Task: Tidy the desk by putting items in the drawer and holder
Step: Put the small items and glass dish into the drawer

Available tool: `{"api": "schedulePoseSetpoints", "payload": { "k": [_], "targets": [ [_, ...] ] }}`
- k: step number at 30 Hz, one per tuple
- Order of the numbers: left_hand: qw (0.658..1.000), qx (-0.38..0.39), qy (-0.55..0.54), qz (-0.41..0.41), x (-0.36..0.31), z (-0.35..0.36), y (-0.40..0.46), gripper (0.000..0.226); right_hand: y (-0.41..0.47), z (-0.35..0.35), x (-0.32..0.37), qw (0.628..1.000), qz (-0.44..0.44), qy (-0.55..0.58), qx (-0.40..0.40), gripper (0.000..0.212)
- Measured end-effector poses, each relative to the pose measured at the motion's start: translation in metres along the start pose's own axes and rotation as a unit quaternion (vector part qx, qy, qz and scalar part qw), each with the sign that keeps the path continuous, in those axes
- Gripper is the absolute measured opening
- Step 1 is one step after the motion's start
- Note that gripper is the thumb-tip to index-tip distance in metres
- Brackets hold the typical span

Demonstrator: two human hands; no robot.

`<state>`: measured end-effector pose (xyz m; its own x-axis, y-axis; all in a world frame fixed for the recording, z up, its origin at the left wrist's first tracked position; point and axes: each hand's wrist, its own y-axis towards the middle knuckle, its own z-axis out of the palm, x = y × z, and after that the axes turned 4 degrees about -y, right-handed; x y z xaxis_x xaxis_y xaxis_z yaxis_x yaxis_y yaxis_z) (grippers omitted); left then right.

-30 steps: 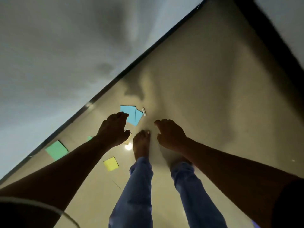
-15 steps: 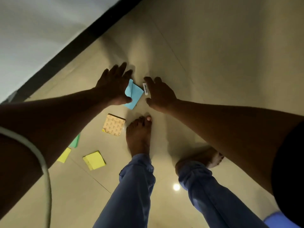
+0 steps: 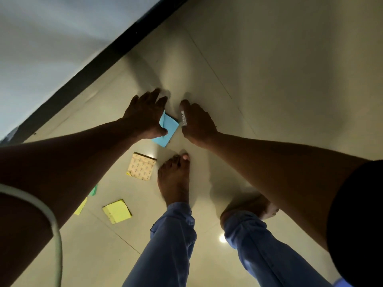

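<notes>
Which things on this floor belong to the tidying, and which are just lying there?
In hand:
blue notes, gripped by left hand
small white item, held by right hand

Lying about:
patterned pad
yellow pad
green pad
cable

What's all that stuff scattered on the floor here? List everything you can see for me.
blue sticky notes: one pad or small stack, light blue, on the floor under the left hand's thumb
small white item: one, white, printed label, at the right hand's fingers
patterned pad: one, tan, beside the left foot
yellow pad: one, yellow, nearer the camera
yellow note: one, partly hidden by the left arm
green note: one, mostly hidden
floor: beige tiles
left hand: on the blue notes
right hand: holding the white item
feet: two, bare
</notes>
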<state>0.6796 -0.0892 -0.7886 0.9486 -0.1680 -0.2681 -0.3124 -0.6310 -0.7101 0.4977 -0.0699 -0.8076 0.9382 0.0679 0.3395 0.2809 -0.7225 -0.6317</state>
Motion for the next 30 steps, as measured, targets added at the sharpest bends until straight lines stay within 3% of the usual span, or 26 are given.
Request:
{"api": "schedulePoseSetpoints", "payload": {
  "k": [7,14,24,30],
  "targets": [
    [0.975,-0.070,-0.209,-0.037,-0.039,-0.075,-0.050,0.071,-0.044,-0.090,0.025,0.980,0.043,0.192,-0.040,0.054],
    [0.936,-0.173,-0.305,0.034,-0.122,-0.204,-0.173,0.062,-0.182,-0.260,0.066,0.934,0.053,0.338,-0.106,0.050],
    [0.889,-0.325,-0.239,0.218,-0.278,-0.448,-0.344,0.048,-0.389,-0.500,0.115,0.890,0.034,0.362,-0.275,0.029],
    [0.864,-0.331,-0.233,0.300,-0.356,-0.534,-0.412,0.041,-0.496,-0.595,0.123,0.879,0.015,0.330,-0.343,0.046]
  ]
}}
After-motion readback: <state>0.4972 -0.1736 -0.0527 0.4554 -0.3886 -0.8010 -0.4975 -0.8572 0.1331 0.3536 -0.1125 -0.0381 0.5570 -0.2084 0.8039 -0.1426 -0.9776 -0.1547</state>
